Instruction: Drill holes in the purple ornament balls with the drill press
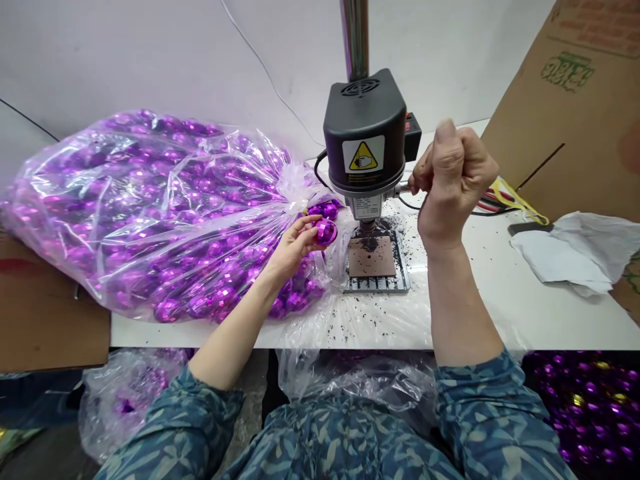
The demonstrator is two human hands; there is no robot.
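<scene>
Between the fingertips of my left hand (295, 245) is a shiny purple faceted ball (327, 231), held just left of a small black drill press (367, 133). My right hand (453, 177) is closed around the press's feed lever (403, 189), most of which the fingers hide. Below the press head, a brown square board (371, 257) with a dark hole lies on the slotted metal base (377, 285). Dark shavings are scattered over both. A big clear plastic bag (165, 213) full of purple balls lies left of the press, its gathered mouth pointing toward it.
Cardboard boxes stand at the right (575, 127) and left (50, 310). Crumpled white paper (575, 250) lies on the white table (530, 313) near a yellow-handled tool (523, 200). More purple balls (590, 407) sit below the table's right front edge.
</scene>
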